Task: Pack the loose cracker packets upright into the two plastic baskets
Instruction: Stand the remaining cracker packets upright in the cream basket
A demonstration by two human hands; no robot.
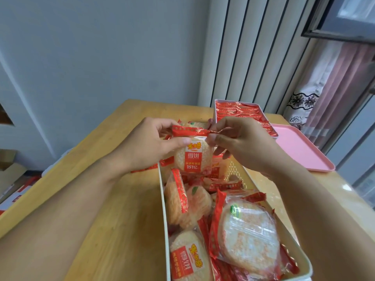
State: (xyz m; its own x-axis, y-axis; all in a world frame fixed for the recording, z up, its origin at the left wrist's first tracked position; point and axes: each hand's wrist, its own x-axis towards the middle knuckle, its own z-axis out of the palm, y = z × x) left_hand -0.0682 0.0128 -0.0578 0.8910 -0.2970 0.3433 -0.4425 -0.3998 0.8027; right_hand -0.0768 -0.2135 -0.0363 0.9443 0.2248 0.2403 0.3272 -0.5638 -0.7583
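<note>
The near basket point(165, 201) on the counter point(121, 199) held a jumble of loose packets point(248, 238). Above its far end, both forearms reached in; the left hand point(146, 147) and right hand point(241, 142) pinched one cracker packet point(191, 157) upright by its red top seam, fingers curled. Beyond stood the far basket point(216, 110), packed

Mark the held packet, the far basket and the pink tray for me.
held packet point(192, 157), head view, on its orange label.
far basket point(215, 110), head view, on its white left rim.
pink tray point(300, 151), head view, on its bare floor.
</note>
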